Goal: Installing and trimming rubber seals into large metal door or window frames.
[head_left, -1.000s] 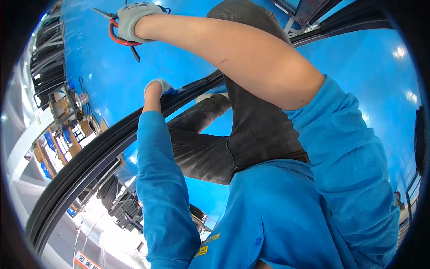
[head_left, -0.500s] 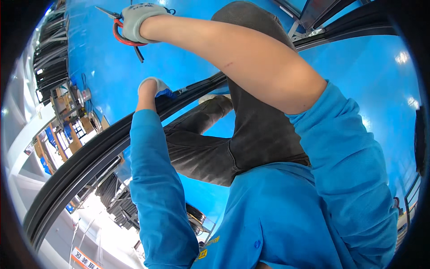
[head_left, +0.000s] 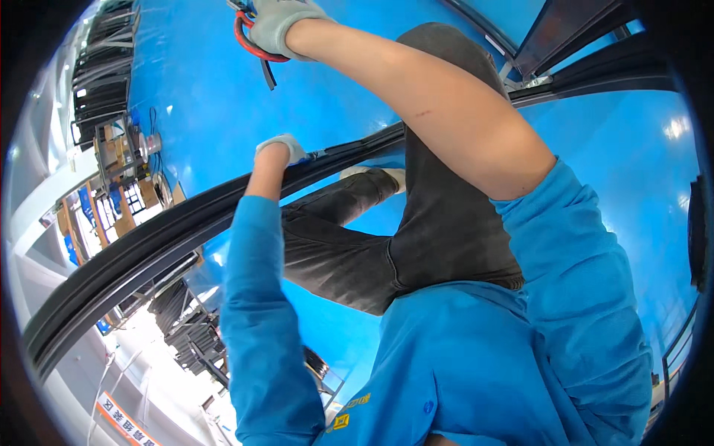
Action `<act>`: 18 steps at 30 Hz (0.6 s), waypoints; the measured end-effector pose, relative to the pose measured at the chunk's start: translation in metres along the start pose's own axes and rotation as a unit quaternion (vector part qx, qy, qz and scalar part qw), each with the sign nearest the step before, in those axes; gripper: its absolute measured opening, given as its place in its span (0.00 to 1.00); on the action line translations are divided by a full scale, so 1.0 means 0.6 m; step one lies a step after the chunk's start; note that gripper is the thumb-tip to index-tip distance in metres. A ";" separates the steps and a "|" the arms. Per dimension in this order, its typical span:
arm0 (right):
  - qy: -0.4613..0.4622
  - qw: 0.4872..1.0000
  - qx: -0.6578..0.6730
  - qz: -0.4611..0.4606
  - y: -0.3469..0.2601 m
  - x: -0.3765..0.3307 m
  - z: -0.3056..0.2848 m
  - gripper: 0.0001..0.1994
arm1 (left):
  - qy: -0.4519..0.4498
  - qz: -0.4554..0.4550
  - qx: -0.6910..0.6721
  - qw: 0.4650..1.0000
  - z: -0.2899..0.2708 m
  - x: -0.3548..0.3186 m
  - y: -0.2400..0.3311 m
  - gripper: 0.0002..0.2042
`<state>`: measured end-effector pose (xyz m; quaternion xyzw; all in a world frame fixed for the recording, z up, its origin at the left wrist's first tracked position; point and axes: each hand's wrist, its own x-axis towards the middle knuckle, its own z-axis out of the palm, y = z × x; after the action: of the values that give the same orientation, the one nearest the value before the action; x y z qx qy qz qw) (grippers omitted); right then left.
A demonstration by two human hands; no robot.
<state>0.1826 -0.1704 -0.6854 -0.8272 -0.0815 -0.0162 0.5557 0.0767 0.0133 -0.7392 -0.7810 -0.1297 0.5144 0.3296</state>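
My right hand (head_left: 281, 24), in a pale grey glove, reaches out at the upper left. It is closed round a pair of red-handled scissors (head_left: 253, 49), whose blades are mostly cut off by the picture's top edge. A short black strip (head_left: 268, 75) hangs below that hand; what holds it is hidden. My left hand (head_left: 288, 147), in a grey-and-blue glove, grips the far edge of a long black frame bar (head_left: 223, 199). Its fingertips are partly hidden. A small pale piece (head_left: 318, 154) shows on the bar beside them, too small to name.
My legs in dark trousers (head_left: 454, 186) are by the bar, one foot under it. Dark framing (head_left: 565, 37) stands at the upper right on the blue floor (head_left: 201, 97). Shelving with boxes (head_left: 111, 201) and racks of black profiles (head_left: 111, 67) line the left.
My right hand with the scissors has shifted right and up in the picture, so the blades leave the view. The scene has shifted slightly too; my left hand stays at the bar.
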 end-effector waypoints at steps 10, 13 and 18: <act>-0.153 0.986 0.014 0.071 -0.018 -0.070 -0.035 0.20 | 0.003 0.023 0.019 1.000 -0.028 -0.060 -0.047 0.18; -0.203 0.975 0.035 0.082 -0.041 -0.082 -0.033 0.20 | 0.011 -0.023 -0.006 1.000 -0.017 -0.072 -0.037 0.21; -0.270 0.957 0.067 0.087 -0.072 -0.079 -0.029 0.20 | 0.156 0.006 0.101 0.983 0.039 -0.080 0.000 0.16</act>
<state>0.1300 -0.1758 -0.6446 -0.7656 -0.1573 0.2612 0.5664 0.0348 -0.0036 -0.7105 -0.8152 -0.0194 0.3989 0.4195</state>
